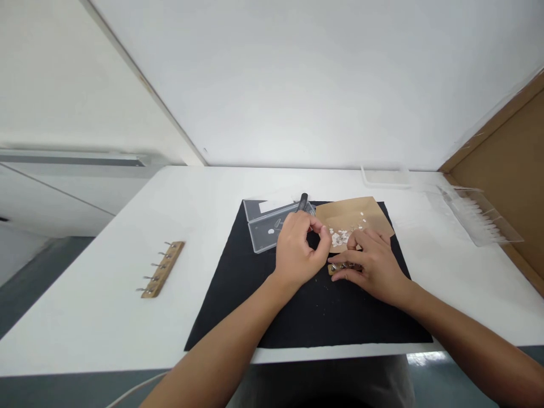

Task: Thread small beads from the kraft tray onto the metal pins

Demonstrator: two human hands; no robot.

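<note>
My left hand (300,246) is closed in a pinch over the black mat (255,300). Whatever its fingertips hold, if anything, is too small to make out. A black rod-like handle (302,202) sticks up behind it; whether the hand touches it I cannot tell. My right hand (376,263) grips a short wooden strip with metal fittings (335,268) between thumb and fingers, low over the mat. Just beyond both hands, small white flakes (339,238) lie on a piece of brown paper (351,209). The right fingers cover part of the strip and paper.
A hinged clear plastic case (261,235) lies open on the mat. Another wooden strip with metal clips (164,271) rests on the white table (204,226) at left. Clear plastic trays (471,215) stand at right, beside a brown panel (505,153). A white wall (318,85) closes the back.
</note>
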